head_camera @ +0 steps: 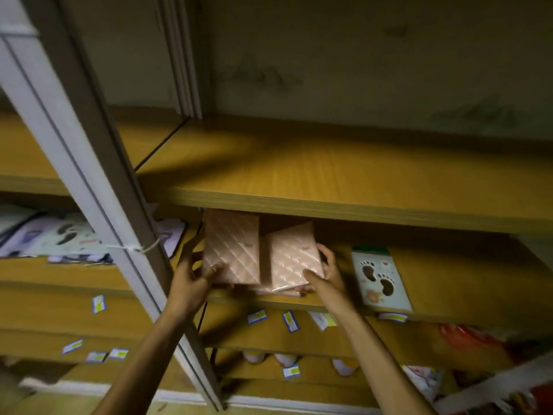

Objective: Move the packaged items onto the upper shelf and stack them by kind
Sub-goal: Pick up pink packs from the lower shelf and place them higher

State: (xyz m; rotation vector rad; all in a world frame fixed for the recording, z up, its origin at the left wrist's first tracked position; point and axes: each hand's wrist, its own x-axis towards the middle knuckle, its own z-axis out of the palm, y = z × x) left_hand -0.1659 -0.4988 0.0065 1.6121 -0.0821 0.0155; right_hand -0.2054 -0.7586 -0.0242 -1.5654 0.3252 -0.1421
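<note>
While the upper shelf [344, 175] stands bare above, both pink packets sit on the lower shelf [443, 265] near its front edge, just under the upper board's lip. The left packet [232, 244] is gripped at its near left corner by the left hand [191, 280], thumb curled over the face; the right packet [294, 259] is pinched at its near right corner by the right hand [326, 274]. Lifted straight up, either packet would likely catch that overhanging lip and twist loose, since glossy wrapping held by one corner slips easily. The footprint card [380, 280], just beside the right hand, could get nudged off the front edge.
</note>
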